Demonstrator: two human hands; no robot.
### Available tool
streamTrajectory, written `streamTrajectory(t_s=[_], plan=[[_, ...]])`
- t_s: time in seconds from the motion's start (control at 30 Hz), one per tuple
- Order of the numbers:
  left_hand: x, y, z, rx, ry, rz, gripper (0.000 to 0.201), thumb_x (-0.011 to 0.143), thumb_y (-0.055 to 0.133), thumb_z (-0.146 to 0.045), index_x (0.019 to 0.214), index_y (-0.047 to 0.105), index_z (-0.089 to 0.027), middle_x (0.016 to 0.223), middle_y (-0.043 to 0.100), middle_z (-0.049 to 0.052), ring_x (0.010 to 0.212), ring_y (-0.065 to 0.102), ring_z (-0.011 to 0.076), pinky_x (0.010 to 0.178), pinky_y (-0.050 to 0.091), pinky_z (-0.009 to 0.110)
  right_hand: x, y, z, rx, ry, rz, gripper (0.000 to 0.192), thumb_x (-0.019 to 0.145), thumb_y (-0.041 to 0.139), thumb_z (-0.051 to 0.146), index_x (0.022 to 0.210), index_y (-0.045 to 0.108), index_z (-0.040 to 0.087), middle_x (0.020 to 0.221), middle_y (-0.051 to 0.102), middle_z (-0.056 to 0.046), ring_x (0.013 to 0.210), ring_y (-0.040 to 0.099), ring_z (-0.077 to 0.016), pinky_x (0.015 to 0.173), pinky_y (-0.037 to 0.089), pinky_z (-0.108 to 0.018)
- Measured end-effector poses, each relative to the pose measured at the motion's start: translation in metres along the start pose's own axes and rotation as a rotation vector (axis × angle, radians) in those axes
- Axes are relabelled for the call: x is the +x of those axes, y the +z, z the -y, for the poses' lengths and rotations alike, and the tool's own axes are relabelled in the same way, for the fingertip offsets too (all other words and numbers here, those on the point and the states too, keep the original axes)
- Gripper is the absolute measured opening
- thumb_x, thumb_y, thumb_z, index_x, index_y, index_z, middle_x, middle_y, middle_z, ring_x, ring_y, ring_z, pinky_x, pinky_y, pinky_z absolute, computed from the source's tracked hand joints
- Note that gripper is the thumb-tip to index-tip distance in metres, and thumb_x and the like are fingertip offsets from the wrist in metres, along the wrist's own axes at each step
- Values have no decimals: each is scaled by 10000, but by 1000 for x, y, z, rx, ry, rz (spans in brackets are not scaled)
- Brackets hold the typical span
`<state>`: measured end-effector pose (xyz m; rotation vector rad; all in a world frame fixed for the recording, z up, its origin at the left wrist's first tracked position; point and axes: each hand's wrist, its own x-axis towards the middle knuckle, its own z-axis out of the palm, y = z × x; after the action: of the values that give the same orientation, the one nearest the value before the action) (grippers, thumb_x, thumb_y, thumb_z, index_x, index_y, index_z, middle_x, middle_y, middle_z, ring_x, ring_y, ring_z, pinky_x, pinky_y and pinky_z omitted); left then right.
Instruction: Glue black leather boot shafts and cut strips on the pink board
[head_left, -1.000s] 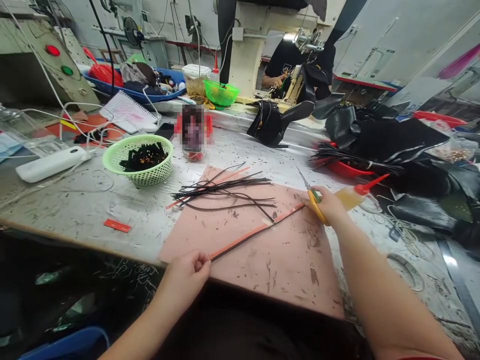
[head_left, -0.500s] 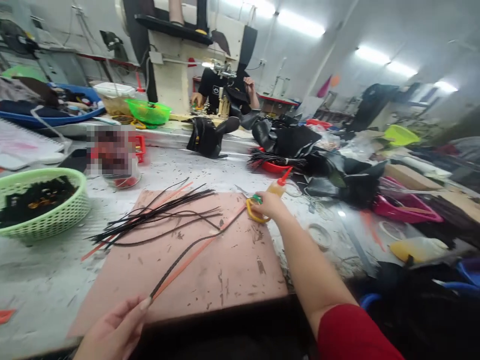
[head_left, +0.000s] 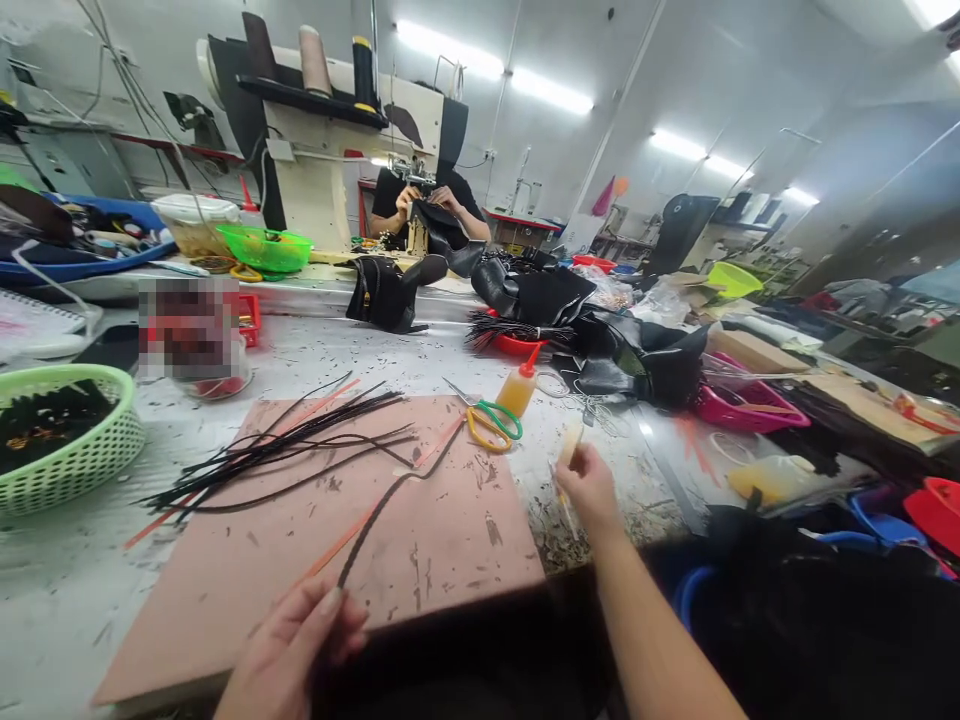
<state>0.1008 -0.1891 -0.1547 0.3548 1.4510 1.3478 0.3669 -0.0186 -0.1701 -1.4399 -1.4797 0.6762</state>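
Two hands at work, left hand (head_left: pixel 289 650) pinching black strip (head_left: pixel 382 505) on pink mat (head_left: pixel 450 540), right hand (head_left: pixel 592 490) closed on pale stick (head_left: pixel 570 445), scissors (head_left: pixel 487 420) near bottle (head_left: pixel 520 388).

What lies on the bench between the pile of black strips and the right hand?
In the head view, scissors and a glue bottle lie between the black strips and right hand.

White walls, ceiling strip lights (head_left: pixel 551 92), cluttered grey worktable (head_left: pixel 45 590), perhaps a sewing machine (head_left: pixel 330 150) behind.
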Motion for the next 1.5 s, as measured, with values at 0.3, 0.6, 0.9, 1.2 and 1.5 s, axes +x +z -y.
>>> streamTrajectory(t_s=[0.3,0.6,0.9,1.2,1.5], plan=[[-25,35,2,-73,30,207,227,649,711,-374,612,586,-187,1251,571,77,1253,390,258,1062,213,342,-110,82,77,700,-113,275,70,732,525,265,724,471,221,654,495,17,567,493,-123,536,442,-265],[-34,30,9,-153,88,184,179,680,692,-324,674,589,-178,677,605,-11,745,513,170,761,373,281,-129,89,85,615,-275,272,204,807,550,295,651,444,216,707,540,-20,660,583,-157,581,499,-287],[-38,30,9,-160,65,188,220,659,715,-357,664,595,-173,676,608,-5,734,475,161,727,361,260,-115,79,78,274,-900,232,31,813,502,202,841,515,205,638,572,-8,586,536,-155,554,448,-299],[-37,27,12,-187,73,176,218,647,730,-353,669,613,-170,667,614,-12,711,480,148,713,382,242,-119,78,78,239,-891,294,241,732,462,69,927,483,210,712,562,-13,666,521,-167,610,420,-331],[-37,28,9,-171,72,171,238,620,742,-368,659,622,-166,678,612,3,744,490,168,743,387,266,-120,77,78,218,-907,299,270,765,417,57,989,446,204,709,545,-2,663,519,-157,639,400,-339]])
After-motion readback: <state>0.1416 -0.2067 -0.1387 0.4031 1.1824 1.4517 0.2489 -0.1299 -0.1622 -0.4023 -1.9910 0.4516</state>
